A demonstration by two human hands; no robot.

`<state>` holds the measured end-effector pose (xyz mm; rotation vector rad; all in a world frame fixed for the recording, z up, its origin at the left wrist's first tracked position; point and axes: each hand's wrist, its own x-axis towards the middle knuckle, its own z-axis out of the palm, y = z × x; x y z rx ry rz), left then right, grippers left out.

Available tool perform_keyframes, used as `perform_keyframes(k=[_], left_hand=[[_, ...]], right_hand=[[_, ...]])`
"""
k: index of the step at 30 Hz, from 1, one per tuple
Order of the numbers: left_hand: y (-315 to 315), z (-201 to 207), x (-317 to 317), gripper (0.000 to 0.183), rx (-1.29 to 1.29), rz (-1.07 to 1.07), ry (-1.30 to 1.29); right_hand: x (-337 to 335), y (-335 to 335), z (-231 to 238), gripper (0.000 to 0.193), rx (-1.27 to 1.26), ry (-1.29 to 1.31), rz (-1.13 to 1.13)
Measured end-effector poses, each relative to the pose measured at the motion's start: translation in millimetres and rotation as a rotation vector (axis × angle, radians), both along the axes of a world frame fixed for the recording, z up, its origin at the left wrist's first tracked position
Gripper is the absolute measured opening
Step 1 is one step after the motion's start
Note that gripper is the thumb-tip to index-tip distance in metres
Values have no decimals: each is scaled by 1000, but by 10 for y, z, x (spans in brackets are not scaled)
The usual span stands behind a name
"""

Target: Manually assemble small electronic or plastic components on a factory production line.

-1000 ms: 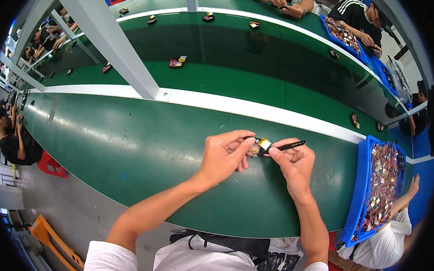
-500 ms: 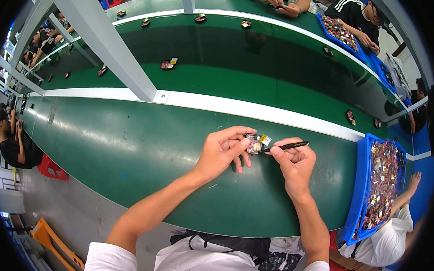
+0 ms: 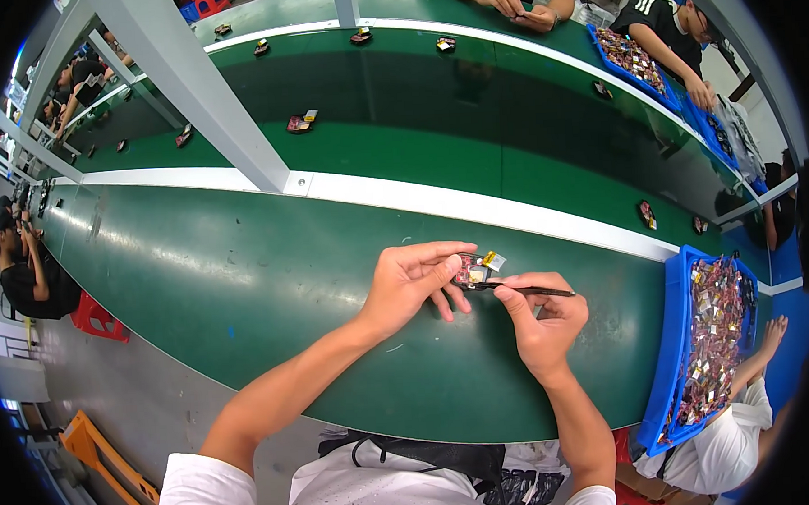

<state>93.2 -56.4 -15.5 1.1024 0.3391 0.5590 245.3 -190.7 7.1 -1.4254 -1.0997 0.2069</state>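
Observation:
Over the green table [image 3: 243,287], my left hand [image 3: 412,284] grips a small black casing with a circuit board [image 3: 469,275] between thumb and fingers. A small silver battery with yellow tape [image 3: 493,260] sticks out at the casing's upper right. My right hand [image 3: 544,314] pinches black tweezers [image 3: 533,290] like a pen. Their tip reaches the lower edge of the casing; whether it grips anything there is too small to tell.
At the right stands a blue tray [image 3: 669,358] heaped with small circuit boards. Beyond the white rail [image 3: 402,200], a green conveyor belt [image 3: 401,162] carries several casings. A grey post [image 3: 190,90] rises at the left. Co-workers sit across the belt and at both sides.
The casings on the belt have shifted left. My right hand has lowered slightly, and the tweezers' tip has moved toward the casing's lower left. A co-worker at the far right has reached a hand out.

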Motion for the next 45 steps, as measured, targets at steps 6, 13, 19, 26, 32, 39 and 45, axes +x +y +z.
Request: perform_keyframes(k=[6, 13, 19, 26, 32, 39, 45], left_hand=[[3, -5, -8, 34, 2, 7, 6], [20, 15, -35, 34, 4, 10, 11], [24, 8, -36, 34, 2, 0, -1], [23, 5, -41, 32, 3, 12, 9], [37, 0, -57, 31, 3, 22, 8], [38, -21, -63, 29, -2, 21, 6], [-5, -26, -65, 28, 0, 18, 50]], right_hand=[[-26, -33, 29, 10, -54, -66, 17], [-47, 60, 3, 9, 76, -143, 67], [-53, 65, 3, 9, 120, -186, 93], [-53, 65, 14, 10, 75, -215, 78], [-74, 92, 9, 10, 79, -231, 87], [-69, 91, 35, 9, 56, -202, 90], [-39, 79, 37, 8, -31, -52, 76]])
